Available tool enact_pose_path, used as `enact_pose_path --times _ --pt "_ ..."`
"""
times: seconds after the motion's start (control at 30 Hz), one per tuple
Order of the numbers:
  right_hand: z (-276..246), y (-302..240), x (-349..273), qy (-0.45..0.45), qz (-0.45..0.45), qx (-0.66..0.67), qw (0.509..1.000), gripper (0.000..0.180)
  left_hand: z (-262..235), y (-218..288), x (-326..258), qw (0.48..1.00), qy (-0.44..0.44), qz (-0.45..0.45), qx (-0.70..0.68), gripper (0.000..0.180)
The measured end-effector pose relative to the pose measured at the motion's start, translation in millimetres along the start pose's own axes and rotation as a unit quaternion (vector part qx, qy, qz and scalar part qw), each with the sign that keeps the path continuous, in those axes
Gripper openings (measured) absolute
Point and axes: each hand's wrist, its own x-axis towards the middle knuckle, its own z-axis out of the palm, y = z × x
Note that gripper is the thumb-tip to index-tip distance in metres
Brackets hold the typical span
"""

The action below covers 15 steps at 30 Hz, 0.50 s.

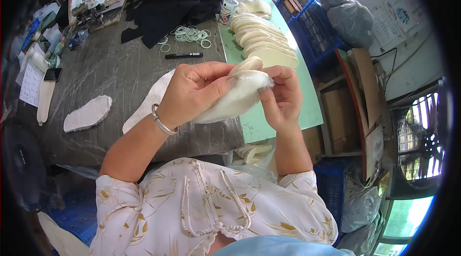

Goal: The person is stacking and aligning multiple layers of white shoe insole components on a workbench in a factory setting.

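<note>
A white fleecy insole (235,96) is held up in front of me, its upper end folded over. My left hand (194,88) is closed round it from the left, thumb on the near face. At the fuzzy edge on the right, my right hand (283,94) pinches it between thumb and fingers. On the dark tabletop, a small fleece insole (89,113) lies to the left. Another white fleece piece (149,101) lies partly hidden behind my left forearm. Beyond my hands, a row of overlapping cream insoles (261,40) rests on the green board (283,119).
A black marker (184,55) and pale rings (189,34) lie beyond my left hand, near black fabric (161,4). A bottle (228,7) stands by the insoles. Left are a phone (53,74) and paper (31,85). Right are blue crates (314,25) and a fan (420,136).
</note>
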Motion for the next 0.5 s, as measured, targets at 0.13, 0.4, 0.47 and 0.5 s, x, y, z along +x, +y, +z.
enact_pose_path --times 0.13,0.4,0.47,0.5 --pt "6 -3 -2 0.018 0.003 -0.017 1.0 0.029 7 1 -4 0.995 0.07 0.049 0.055 0.027" --pt "11 -19 -7 0.051 0.038 0.066 0.996 0.029 -1 0 -18 0.967 0.153 0.138 0.153 0.022" --pt "16 -18 -4 0.045 0.016 -0.013 0.999 0.021 1 -2 -22 0.967 0.151 0.137 0.151 0.022" --pt "17 -19 -2 0.05 0.025 -0.02 0.998 0.013 2 -3 -22 0.966 0.149 0.143 0.153 0.022"
